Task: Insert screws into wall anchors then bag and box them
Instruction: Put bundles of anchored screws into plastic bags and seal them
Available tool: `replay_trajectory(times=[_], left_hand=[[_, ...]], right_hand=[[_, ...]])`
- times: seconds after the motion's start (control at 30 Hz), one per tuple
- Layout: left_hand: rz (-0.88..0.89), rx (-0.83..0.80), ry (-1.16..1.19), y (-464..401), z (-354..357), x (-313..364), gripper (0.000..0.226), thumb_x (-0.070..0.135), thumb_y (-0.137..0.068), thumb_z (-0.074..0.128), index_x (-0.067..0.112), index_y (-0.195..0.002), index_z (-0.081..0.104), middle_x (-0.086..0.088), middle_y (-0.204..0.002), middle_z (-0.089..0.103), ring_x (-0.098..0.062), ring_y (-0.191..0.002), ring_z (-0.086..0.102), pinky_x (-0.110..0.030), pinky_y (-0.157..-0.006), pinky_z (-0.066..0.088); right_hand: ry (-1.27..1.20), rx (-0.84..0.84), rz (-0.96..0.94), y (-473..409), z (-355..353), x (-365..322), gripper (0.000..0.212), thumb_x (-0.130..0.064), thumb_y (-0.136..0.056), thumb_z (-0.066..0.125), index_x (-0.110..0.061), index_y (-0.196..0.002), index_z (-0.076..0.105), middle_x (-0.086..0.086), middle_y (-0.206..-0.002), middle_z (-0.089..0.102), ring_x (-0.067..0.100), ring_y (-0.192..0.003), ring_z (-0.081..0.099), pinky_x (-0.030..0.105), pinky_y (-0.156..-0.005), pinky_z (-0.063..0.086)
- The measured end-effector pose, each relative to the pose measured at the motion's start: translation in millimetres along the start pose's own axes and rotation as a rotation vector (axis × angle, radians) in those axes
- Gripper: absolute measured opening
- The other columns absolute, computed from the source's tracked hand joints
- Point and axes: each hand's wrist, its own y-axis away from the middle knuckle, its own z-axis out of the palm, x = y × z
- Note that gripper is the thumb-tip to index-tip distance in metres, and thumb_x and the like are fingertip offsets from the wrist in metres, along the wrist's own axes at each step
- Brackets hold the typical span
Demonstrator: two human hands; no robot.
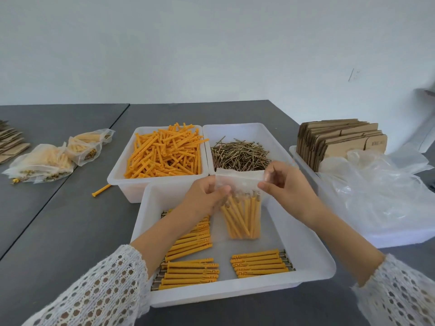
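Note:
A small clear plastic bag (pixel 242 216) with several orange anchors with screws inside hangs upright over the near white tray (pixel 306 250). My left hand (pixel 207 198) pinches its top left edge and my right hand (pixel 287 184) pinches its top right edge. Three groups of assembled anchors (pixel 259 263) lie flat in that tray. Behind it, one white bin holds loose orange anchors (pixel 164 154) and another holds loose brass screws (pixel 240 155).
Filled bags (pixel 47 163) lie on the grey table at the left, near flat cardboard pieces (pixel 11 142). A single anchor (pixel 101 190) lies loose by the anchor bin. At the right, a tray holds folded cardboard boxes (pixel 341 142) and a heap of clear plastic bags (pixel 376 191).

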Motion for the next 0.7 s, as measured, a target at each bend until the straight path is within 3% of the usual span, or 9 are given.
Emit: replay_trajectory(times=[0.07, 0.13, 0.2, 0.23, 0.33, 0.43, 0.53, 0.7], left_hand=[[-0.011, 0.029, 0.02, 1.4, 0.4, 1.3, 0.015, 0.01, -0.099, 0.057, 0.004, -0.104, 0.07, -0.002, -0.08, 0.075, -0.014, -0.07, 0.068, -0.036, -0.07, 0.057], [0.01, 0.069, 0.015, 2.9, 1.6, 3.8, 0.015, 0.009, -0.098, 0.058, 0.002, -0.102, 0.071, -0.007, -0.08, 0.074, -0.025, -0.068, 0.066, -0.046, -0.072, 0.054], [0.058, 0.11, -0.004, 3.1, 2.2, 6.0, 0.015, 0.013, -0.097, 0.062, 0.001, -0.1, 0.071, -0.017, -0.088, 0.075, -0.04, -0.075, 0.064, -0.059, -0.076, 0.053], [0.086, 0.132, -0.014, 3.0, 1.7, 7.1, 0.015, 0.015, -0.096, 0.064, 0.003, -0.098, 0.072, -0.018, -0.091, 0.075, -0.04, -0.08, 0.065, -0.059, -0.076, 0.054], [0.154, 0.205, -0.035, 3.3, -0.8, 9.7, 0.008, 0.016, -0.093, 0.068, 0.013, -0.088, 0.072, -0.007, -0.087, 0.077, -0.024, -0.081, 0.071, -0.04, -0.069, 0.059], [0.164, 0.245, -0.052, 2.6, -3.1, 9.6, 0.006, 0.015, -0.091, 0.071, 0.014, -0.085, 0.072, -0.008, -0.085, 0.076, -0.018, -0.08, 0.07, -0.029, -0.062, 0.059], [0.14, 0.276, -0.025, 2.2, -6.5, 9.7, 0.004, 0.013, -0.09, 0.071, 0.011, -0.086, 0.071, -0.012, -0.086, 0.073, -0.015, -0.08, 0.069, -0.026, -0.059, 0.058], [0.115, 0.271, -0.031, 3.0, -8.7, 11.9, 0.012, 0.01, -0.095, 0.065, 0.016, -0.085, 0.07, -0.002, -0.083, 0.073, -0.011, -0.081, 0.069, -0.023, -0.057, 0.056]], right_hand=[[0.036, 0.016, 0.012, 3.0, -5.9, 3.7, 0.023, -0.005, -0.086, 0.072, -0.017, -0.089, 0.053, -0.002, -0.071, 0.051, 0.01, -0.065, 0.048, 0.024, -0.065, 0.044], [0.065, -0.005, 0.04, 3.4, -11.2, 4.4, 0.029, -0.008, -0.086, 0.072, -0.025, -0.094, 0.051, -0.004, -0.07, 0.052, 0.004, -0.06, 0.048, 0.017, -0.06, 0.043], [0.093, -0.046, 0.081, 2.1, -15.0, 4.5, 0.023, -0.012, -0.087, 0.073, -0.026, -0.094, 0.056, 0.0, -0.072, 0.057, 0.006, -0.061, 0.05, 0.022, -0.062, 0.046], [0.102, -0.056, 0.097, 1.3, -16.6, 4.5, 0.015, -0.014, -0.087, 0.073, -0.022, -0.09, 0.061, 0.003, -0.073, 0.059, 0.009, -0.062, 0.051, 0.027, -0.063, 0.046], [0.092, -0.043, 0.123, 2.0, -19.1, 5.5, 0.013, -0.016, -0.09, 0.07, -0.012, -0.078, 0.065, 0.004, -0.068, 0.059, 0.012, -0.06, 0.048, 0.031, -0.062, 0.042], [0.06, 0.011, 0.124, 4.4, -18.6, 4.3, 0.014, -0.014, -0.091, 0.068, -0.014, -0.078, 0.065, 0.006, -0.069, 0.059, 0.013, -0.061, 0.048, 0.03, -0.062, 0.042], [-0.025, 0.063, 0.153, 5.3, -15.1, 3.0, 0.015, -0.011, -0.092, 0.066, -0.013, -0.078, 0.064, 0.002, -0.068, 0.055, 0.013, -0.059, 0.047, 0.028, -0.062, 0.043], [-0.11, 0.078, 0.249, 8.2, -11.7, 1.8, 0.014, -0.01, -0.094, 0.063, -0.009, -0.08, 0.064, 0.001, -0.062, 0.053, 0.012, -0.054, 0.046, 0.028, -0.061, 0.045]])
